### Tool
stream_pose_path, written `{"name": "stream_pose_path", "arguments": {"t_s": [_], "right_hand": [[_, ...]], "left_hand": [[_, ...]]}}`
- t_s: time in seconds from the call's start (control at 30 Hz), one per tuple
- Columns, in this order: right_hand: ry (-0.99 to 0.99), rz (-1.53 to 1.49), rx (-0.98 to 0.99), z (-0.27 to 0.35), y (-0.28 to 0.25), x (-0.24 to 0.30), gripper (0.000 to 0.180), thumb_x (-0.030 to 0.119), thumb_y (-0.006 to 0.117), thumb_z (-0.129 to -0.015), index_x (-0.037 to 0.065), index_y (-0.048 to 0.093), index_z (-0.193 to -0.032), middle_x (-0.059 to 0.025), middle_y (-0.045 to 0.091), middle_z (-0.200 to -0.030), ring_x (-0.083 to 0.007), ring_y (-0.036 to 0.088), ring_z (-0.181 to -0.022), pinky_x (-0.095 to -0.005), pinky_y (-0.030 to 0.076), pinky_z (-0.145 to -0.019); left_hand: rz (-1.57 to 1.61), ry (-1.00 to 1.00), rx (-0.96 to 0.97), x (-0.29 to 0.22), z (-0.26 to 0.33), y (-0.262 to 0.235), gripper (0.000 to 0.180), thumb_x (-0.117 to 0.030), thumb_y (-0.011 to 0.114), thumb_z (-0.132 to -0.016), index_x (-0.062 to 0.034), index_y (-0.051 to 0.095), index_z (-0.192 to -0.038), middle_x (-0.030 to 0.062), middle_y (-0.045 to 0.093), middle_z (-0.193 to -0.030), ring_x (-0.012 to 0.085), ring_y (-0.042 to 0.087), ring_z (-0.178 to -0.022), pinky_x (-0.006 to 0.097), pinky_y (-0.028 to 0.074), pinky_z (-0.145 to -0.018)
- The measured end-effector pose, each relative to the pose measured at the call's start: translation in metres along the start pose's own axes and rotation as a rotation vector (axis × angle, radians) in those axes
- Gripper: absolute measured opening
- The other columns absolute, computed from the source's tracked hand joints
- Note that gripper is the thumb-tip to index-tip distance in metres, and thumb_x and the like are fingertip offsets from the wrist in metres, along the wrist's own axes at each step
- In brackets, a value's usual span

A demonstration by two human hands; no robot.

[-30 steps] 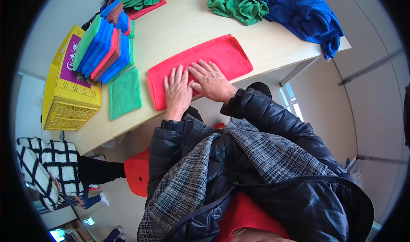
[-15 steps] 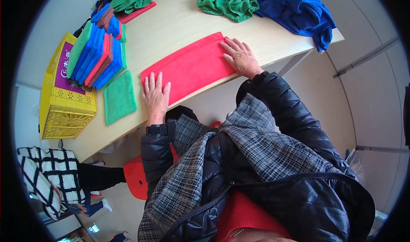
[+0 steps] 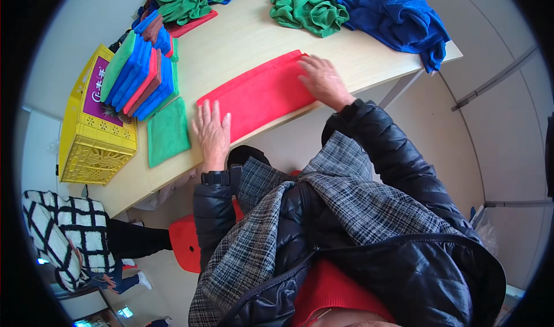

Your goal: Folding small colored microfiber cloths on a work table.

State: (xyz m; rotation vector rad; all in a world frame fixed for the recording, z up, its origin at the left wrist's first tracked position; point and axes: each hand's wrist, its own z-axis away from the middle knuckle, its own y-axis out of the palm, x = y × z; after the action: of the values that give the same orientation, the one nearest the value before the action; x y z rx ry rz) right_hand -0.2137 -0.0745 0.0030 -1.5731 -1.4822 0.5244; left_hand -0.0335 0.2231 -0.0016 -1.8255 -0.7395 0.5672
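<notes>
A red towel (image 3: 259,99), folded into a long flat strip, lies along the near edge of the table in front of me. Over its left end rests my left hand (image 3: 212,132), fingers spread and nothing in them. My right hand (image 3: 324,80) is at the strip's other end, slightly blurred, with its fingers stretched out over the cloth and no grip on it. Just left of my left hand, a folded green towel (image 3: 168,132) lies flat on the table.
Folded towels in several colours (image 3: 140,76) stand in a row by a yellow plastic crate (image 3: 98,139) at the left. Crumpled green cloths (image 3: 310,8) and blue cloths (image 3: 398,18) lie at the far right; another heap (image 3: 187,3) is far left. A person in a checked coat (image 3: 69,229) is at lower left.
Both hands have shifted a little on the red towel; the right one appears raised slightly from it. The whole view has drifted slightly. The towel keeps its folded shape.
</notes>
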Motion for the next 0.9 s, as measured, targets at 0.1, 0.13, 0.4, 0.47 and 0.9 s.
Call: {"name": "stream_pose_path", "arguments": {"t_s": [0.1,0.13,0.4,0.47,0.9], "right_hand": [[-0.057,-0.032,0.132,-0.017,0.02,0.025,0.055,0.041,0.052,-0.099,0.005,0.05,-0.14,-0.0147,0.05,-0.144,-0.0329,0.04,-0.139,-0.0499,0.03,-0.115],[-0.058,-0.033,0.13,-0.02,0.023,0.026,0.055,0.041,0.052,-0.099,0.005,0.05,-0.14,-0.0147,0.05,-0.144,-0.0329,0.04,-0.139,-0.0499,0.03,-0.115],[0.027,0.174,0.24,-0.026,0.048,0.014,0.065,0.052,0.044,-0.1,0.01,0.042,-0.149,-0.0131,0.038,-0.156,-0.0325,0.029,-0.147,-0.0476,0.02,-0.121],[0.025,0.196,0.223,-0.026,0.044,0.013,0.064,0.052,0.043,-0.1,0.01,0.042,-0.149,-0.0131,0.039,-0.156,-0.0318,0.03,-0.147,-0.047,0.02,-0.121],[-0.067,0.054,0.22,-0.022,0.037,0.082,0.062,0.046,0.047,-0.1,0.009,0.041,-0.149,-0.0158,0.037,-0.156,-0.0358,0.029,-0.147,-0.0554,0.023,-0.119]], "left_hand": [[0.137,0.161,0.017,-0.008,-0.013,0.008,0.058,-0.046,0.046,-0.101,-0.0114,0.045,-0.148,0.0134,0.037,-0.157,0.0328,0.031,-0.146,0.055,0.016,-0.12],[0.135,0.161,0.015,-0.007,-0.014,0.01,0.058,-0.046,0.046,-0.101,-0.0114,0.045,-0.148,0.0134,0.037,-0.157,0.0328,0.031,-0.146,0.055,0.016,-0.12],[0.16,0.066,0.079,0.009,-0.019,0.024,0.059,-0.05,0.045,-0.101,-0.0156,0.043,-0.149,0.0126,0.035,-0.158,0.0337,0.027,-0.148,0.058,0.019,-0.118],[0.179,0.018,0.081,0.011,-0.02,0.024,0.06,-0.05,0.045,-0.101,-0.0154,0.043,-0.15,0.0131,0.034,-0.159,0.034,0.026,-0.148,0.059,0.019,-0.118],[0.172,-0.328,-0.113,0.029,0.012,-0.011,0.046,-0.04,0.068,-0.09,0.0018,0.065,-0.109,0.0208,0.065,-0.109,0.0393,0.059,-0.104,0.048,0.047,-0.093]]}}
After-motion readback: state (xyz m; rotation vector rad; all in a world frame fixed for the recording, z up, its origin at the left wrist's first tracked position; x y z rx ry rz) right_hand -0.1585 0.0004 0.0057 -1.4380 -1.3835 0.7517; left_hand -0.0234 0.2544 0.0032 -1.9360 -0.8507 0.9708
